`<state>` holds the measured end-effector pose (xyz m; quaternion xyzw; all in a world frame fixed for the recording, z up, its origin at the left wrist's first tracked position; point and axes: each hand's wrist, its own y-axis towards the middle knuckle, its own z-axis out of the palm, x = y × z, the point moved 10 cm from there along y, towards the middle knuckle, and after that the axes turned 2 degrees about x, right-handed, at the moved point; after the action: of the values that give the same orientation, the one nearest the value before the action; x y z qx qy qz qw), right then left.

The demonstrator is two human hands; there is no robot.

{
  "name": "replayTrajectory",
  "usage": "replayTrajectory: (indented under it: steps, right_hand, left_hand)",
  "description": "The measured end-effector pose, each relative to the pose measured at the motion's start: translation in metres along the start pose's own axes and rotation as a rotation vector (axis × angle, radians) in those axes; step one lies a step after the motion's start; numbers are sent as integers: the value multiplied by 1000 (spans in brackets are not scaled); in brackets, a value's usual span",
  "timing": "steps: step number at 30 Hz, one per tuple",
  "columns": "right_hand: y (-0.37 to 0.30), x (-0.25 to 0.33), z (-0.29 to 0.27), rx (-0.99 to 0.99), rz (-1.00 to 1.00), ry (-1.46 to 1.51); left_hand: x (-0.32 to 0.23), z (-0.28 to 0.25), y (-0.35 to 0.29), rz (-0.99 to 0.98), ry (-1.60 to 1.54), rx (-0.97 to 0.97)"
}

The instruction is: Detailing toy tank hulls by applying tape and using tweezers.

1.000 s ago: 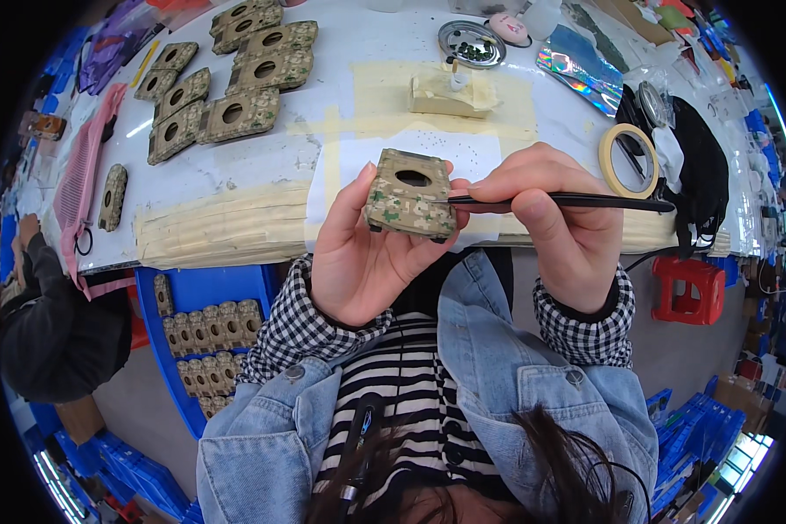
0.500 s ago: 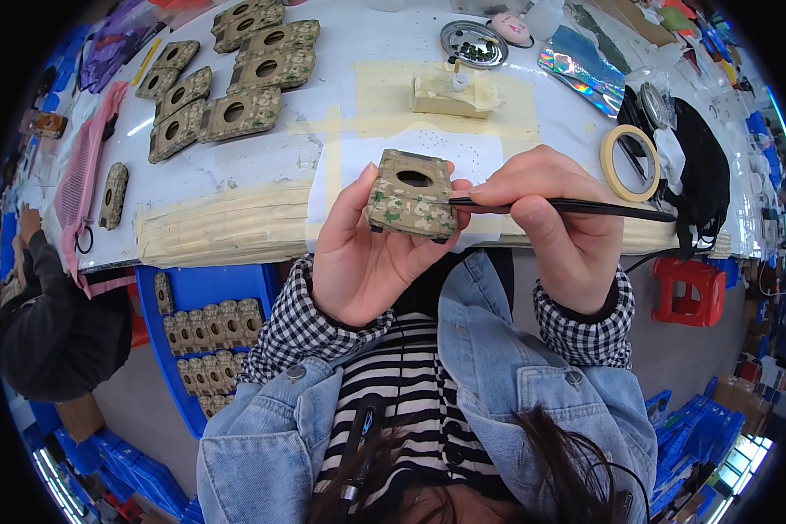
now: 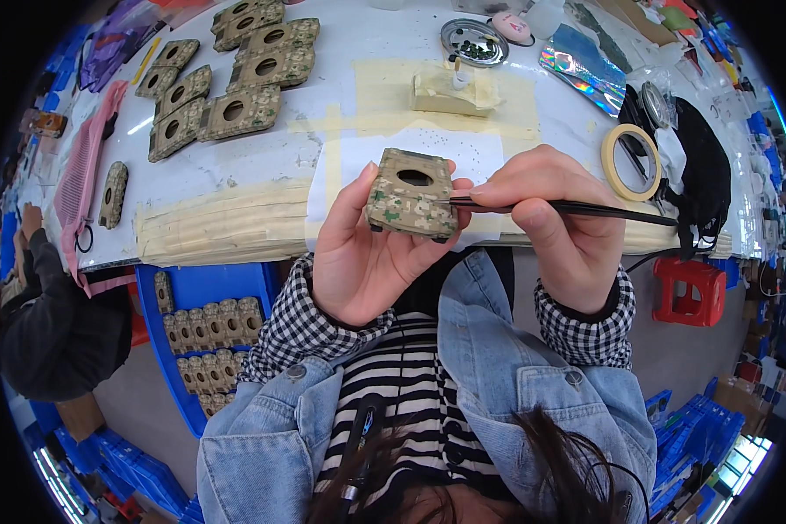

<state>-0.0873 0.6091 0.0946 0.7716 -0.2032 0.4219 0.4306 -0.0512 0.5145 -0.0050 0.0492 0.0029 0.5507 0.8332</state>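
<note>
My left hand (image 3: pixel 358 262) is closed round the edges of a camouflage-painted model tank hull (image 3: pixel 409 208), which has a round hole in its top. It is held up tilted above the table's near edge. Between the thumb and fingers of my right hand (image 3: pixel 563 218) is a pair of black tweezers (image 3: pixel 585 208). Their tips touch or nearly touch the hull's right side; whether they pinch a small part is too fine to make out. Beneath the hull lies a white paper sheet (image 3: pixel 480 150) sprinkled with tiny dark specks.
More camouflage hulls (image 3: pixel 236 113) stand at the far left, and several rows sit in a blue tray (image 3: pixel 162 341) below. Behind the paper is a tape-covered block (image 3: pixel 445 100) holding a small bottle. A metal dish (image 3: pixel 452 37) and masking tape roll (image 3: pixel 612 166) lie to the right.
Hardly anything differs. The rear end of the tweezers has shifted slightly right and down, while the hull stays in place in my left hand.
</note>
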Motion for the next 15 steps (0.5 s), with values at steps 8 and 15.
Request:
replayTrajectory:
  steps: [8,15]
  right_hand:
    - [0,-1,0,8,3,-2]
    - [0,-1,0,13,-8,-8]
  left_hand:
    - [0,-3,0,-11,38,5]
    - [1,-4,0,-14,33,-1]
